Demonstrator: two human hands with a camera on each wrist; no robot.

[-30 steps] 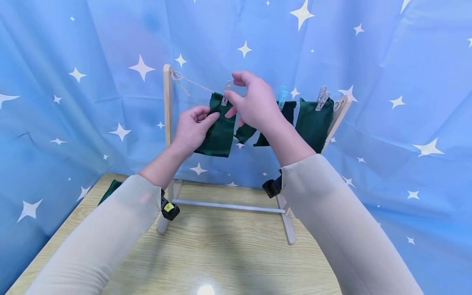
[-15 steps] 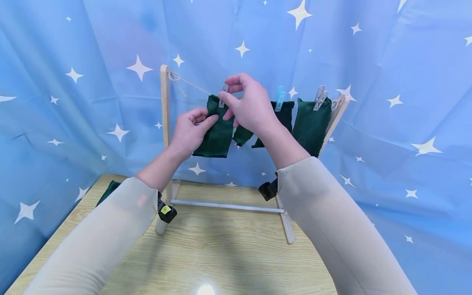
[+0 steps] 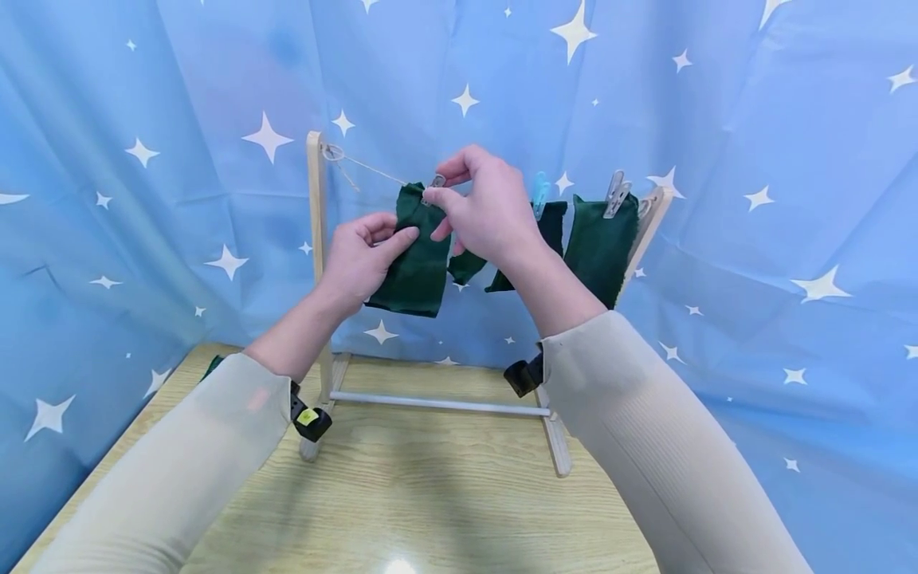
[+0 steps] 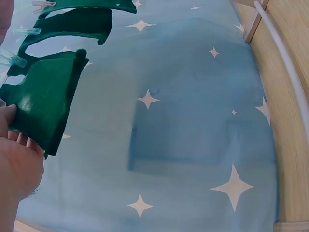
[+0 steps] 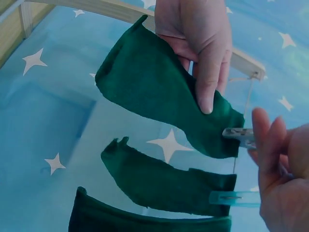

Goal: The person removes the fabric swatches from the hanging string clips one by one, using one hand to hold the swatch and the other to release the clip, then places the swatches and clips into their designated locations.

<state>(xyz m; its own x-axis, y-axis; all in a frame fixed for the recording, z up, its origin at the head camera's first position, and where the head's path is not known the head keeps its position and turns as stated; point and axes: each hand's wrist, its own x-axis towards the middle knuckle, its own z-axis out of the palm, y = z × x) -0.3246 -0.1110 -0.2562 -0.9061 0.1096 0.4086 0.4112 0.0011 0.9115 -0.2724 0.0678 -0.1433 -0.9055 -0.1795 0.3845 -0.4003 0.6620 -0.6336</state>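
A dark green cloth (image 3: 416, 279) hangs at the left end of the string (image 3: 373, 168). My left hand (image 3: 361, 259) pinches its left side, thumb on the front and fingers behind. At its top edge sits a grey, see-through clothespin (image 5: 239, 137), biting the cloth. My right hand (image 3: 491, 206) holds the handle end of this clothespin between thumb and fingers. Just beside it, a second green cloth (image 5: 169, 186) hangs from a light blue clothespin (image 5: 231, 197). In the left wrist view, the held cloth (image 4: 46, 101) swings out from the string toward the left hand.
Farther right hang more green cloths, one (image 3: 598, 249) under grey clothespins (image 3: 617, 195). The wooden rack has a left post (image 3: 316, 215), a right post (image 3: 649, 227) and a white lower rod (image 3: 437, 404). It stands on a wooden table (image 3: 402, 486) before a starry blue curtain (image 3: 172, 263).
My right thumb and fingers have closed onto the clothespin, which now tilts toward the right hand. The left hand keeps its pinch on the cloth. The head view has shifted slightly.
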